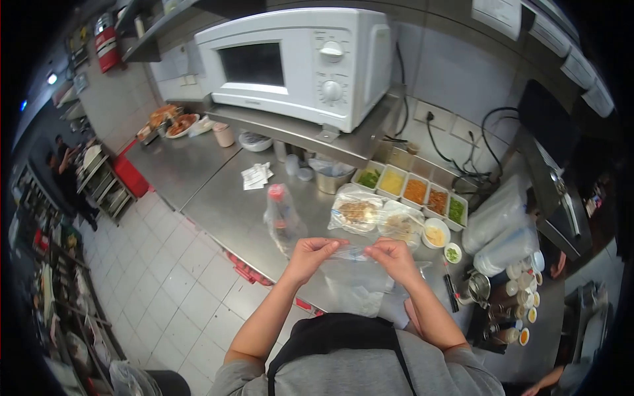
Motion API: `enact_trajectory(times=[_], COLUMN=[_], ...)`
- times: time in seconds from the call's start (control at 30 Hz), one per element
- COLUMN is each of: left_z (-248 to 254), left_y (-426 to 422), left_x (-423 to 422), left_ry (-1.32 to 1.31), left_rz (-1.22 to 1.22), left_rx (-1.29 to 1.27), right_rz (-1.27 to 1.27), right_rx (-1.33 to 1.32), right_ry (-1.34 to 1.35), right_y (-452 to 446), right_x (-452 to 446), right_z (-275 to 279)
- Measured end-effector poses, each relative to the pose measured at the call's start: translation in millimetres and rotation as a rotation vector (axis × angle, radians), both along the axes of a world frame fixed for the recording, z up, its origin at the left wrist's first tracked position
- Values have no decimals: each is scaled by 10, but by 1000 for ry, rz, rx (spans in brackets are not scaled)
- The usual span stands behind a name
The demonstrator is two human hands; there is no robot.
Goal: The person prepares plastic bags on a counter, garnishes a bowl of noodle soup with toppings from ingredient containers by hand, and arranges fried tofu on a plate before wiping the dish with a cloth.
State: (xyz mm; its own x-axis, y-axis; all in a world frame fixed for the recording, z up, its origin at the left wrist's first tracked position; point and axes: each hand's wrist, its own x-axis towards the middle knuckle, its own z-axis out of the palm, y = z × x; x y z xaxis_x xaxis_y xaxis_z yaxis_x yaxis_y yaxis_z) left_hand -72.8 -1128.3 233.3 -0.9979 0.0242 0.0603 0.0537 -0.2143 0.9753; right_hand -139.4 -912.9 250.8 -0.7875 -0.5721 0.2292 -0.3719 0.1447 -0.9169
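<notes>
Between my two hands hangs a clear plastic bag (357, 282), its top edge stretched across in front of my apron. My left hand (317, 256) pinches one end of that edge, thumb against fingers. The other end is pinched by my right hand (392, 256). Just beyond them on the steel counter lie two clear bags of food, a left one (356, 214) with brownish contents and a right one (400, 224). A red-capped bottle (279, 211) wrapped in plastic stands past my left hand. Right of the food bags are a white bowl of pale yellow food (436, 233) and a small cup of chopped greens (452, 253).
Several white tubs of toppings (415, 191) line the counter's back. A white microwave (297, 66) sits on a raised shelf. Paper slips (256, 176) and a metal pot (332, 179) are behind. Several sauce bottles (518, 300) and a black marker (451, 294) are at right.
</notes>
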Motion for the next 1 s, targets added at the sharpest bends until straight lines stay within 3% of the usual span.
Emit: enact_trajectory(times=[0.17, 0.2, 0.27, 0.3, 0.37, 0.43, 0.5, 0.53, 0.63, 0.73, 0.83, 0.9, 1.0], left_z=[-85, -95, -89, -56, 70, 374, 614, 540, 264, -427, -323, -142, 20], left_y=[-13, -75, -249, -273, -343, -670, -921, -1042, -1140, -1308, -1293, -1098, -1047], left_x=[271, 336, 449, 435, 366, 226, 54, 22, -119, -319, -156, -183, -212], left_ry=[287, 268, 230, 166, 28, 257, 379, 294, 28, 26, -15, 64, 222], left_rz=[228, 136, -53, 18, 158, 20, 150, 221, 446, 559, 357, 507, 699], left_rx=[-35, -23, 3, 73, 213, 292, 385, 364, 247, 221, 170, 183, 154], right_rz=[71, 87, 158, 191, 293, 509, 396, 338, 189, 86, -3, -52, -12], right_rx=[76, 106, -245, -421, -602, -662, -563, -508, -321, -251, -264, -251, -355], right_ry=[-56, -62, -500, -719, -913, -1013, -685, -524, -603, -677, -507, -349, -435], right_y=[-460, -584, -918, -1058, -1251, -1388, -1619, -1718, -1924, -1966, -2156, -2230, -2096], right_x=[-66, -58, 20, 36, -62, -339, -624, -685, -750, -703, -747, -810, -710], right_z=[-106, -98, -30, 25, 270, 484, 593, 551, 193, 75, -188, -278, 9])
